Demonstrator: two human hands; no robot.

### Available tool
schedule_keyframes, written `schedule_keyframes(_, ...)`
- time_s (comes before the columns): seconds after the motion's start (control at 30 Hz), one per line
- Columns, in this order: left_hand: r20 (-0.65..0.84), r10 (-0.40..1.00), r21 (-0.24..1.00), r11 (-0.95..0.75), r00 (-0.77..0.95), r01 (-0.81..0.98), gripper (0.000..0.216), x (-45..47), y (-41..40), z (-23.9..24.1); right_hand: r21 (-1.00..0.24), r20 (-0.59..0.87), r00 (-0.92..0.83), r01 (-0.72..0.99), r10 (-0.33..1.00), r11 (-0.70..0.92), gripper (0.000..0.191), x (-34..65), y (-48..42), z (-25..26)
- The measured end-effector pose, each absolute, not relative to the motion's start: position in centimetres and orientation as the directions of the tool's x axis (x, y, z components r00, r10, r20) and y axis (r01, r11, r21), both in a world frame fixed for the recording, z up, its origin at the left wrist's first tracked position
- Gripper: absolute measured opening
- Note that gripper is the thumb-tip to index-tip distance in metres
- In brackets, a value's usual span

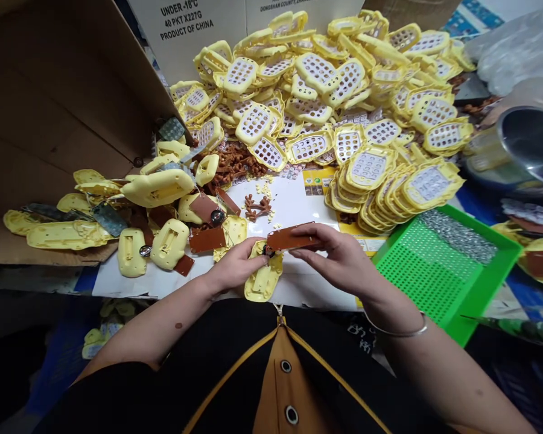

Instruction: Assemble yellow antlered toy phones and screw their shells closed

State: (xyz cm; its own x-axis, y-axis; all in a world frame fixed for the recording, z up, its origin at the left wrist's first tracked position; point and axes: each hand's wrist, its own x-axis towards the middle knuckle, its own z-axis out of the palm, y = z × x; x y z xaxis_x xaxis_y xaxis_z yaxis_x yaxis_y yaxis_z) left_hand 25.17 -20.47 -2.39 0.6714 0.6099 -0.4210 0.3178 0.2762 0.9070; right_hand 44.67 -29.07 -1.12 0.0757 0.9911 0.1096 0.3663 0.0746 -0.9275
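My left hand [235, 265] is closed round a yellow plastic shell [262, 282], held just above the table's near edge. My right hand [339, 256] pinches a brown circuit board [292, 238] and holds it over the top of that shell; a small black round part sits at the board's left end. Both hands meet at the middle of the view. More brown boards [207, 239] and yellow shells [169, 242] lie loose to the left of my left hand.
A big heap of yellow keypad covers [335, 102] fills the back. A green perforated tray [438, 265] with small metal parts stands at the right. An open cardboard box [63, 108] lies at the left, a metal bowl [529, 144] at far right.
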Motion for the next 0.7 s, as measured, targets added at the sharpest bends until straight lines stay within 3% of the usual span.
schedule_keyframes(0.1,-0.386,0.597,0.922,0.239,0.703,0.304,0.042,25.2,-20.3,-2.2,-0.589,0.329,0.086,0.797,0.94,0.133,0.023,45.1,-28.9,-0.1)
schedule_keyframes(0.2,-0.371,0.606,0.929,0.238,0.703,0.285,0.04,25.2,-20.3,-2.2,-0.308,0.48,-0.012,0.934,0.877,0.181,0.028,45.0,-28.4,0.8)
schedule_keyframes(0.27,-0.405,0.602,0.914,0.291,0.689,0.283,0.038,25.2,-20.4,-2.3,-0.316,0.495,-0.074,0.913,0.866,0.258,0.026,44.7,-27.9,1.2)
schedule_keyframes(0.4,-0.467,0.585,0.871,0.435,0.663,0.229,0.038,25.3,-20.5,-2.8,-0.465,0.51,-0.053,0.823,0.859,0.326,0.024,43.7,-27.3,0.9)
schedule_keyframes(0.5,-0.487,0.578,0.848,0.493,0.655,0.196,0.035,25.4,-20.4,-2.7,-0.341,0.541,-0.145,0.862,0.828,0.374,0.026,43.2,-27.4,0.7)
schedule_keyframes(0.6,-0.475,0.577,0.844,0.513,0.664,0.157,0.03,25.6,-20.4,-2.5,-0.211,0.459,-0.355,0.847,0.814,0.488,0.026,42.8,-27.6,0.9)
schedule_keyframes(0.7,-0.519,0.561,0.803,0.579,0.645,0.143,0.028,25.6,-20.3,-2.3,-0.326,0.411,-0.25,0.858,0.877,0.397,0.026,42.5,-27.4,1.1)
